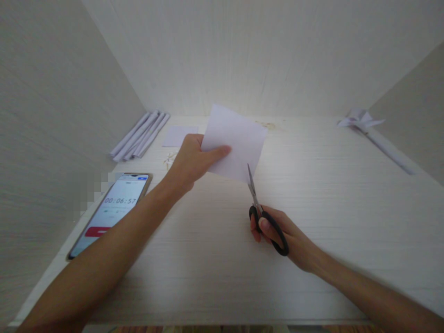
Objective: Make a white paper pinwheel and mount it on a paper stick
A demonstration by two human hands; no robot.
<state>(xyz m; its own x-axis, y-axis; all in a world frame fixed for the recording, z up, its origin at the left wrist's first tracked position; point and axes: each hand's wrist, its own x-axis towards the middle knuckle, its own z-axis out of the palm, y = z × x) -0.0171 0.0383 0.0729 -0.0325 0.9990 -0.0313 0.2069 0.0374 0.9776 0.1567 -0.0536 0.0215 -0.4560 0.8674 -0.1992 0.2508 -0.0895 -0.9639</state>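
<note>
My left hand (199, 157) pinches a square sheet of white paper (239, 134) by its left side, thumb on top, holding it above the table. In my right hand (277, 231) is a pair of scissors (255, 199) with black handles, my fingers through the loops. The blades point away from me and meet the paper's lower corner, with one blade in front of the sheet. How far they have cut in, if at all, I cannot make out.
A phone (114, 203) showing a timer lies at the left, partly behind my left forearm. Several rolled paper tubes (140, 136) and a paper square (178, 135) lie farther back, near small pale sticks (169, 160). A paper pinwheel-like piece on a tube (385, 145) rests at the right wall.
</note>
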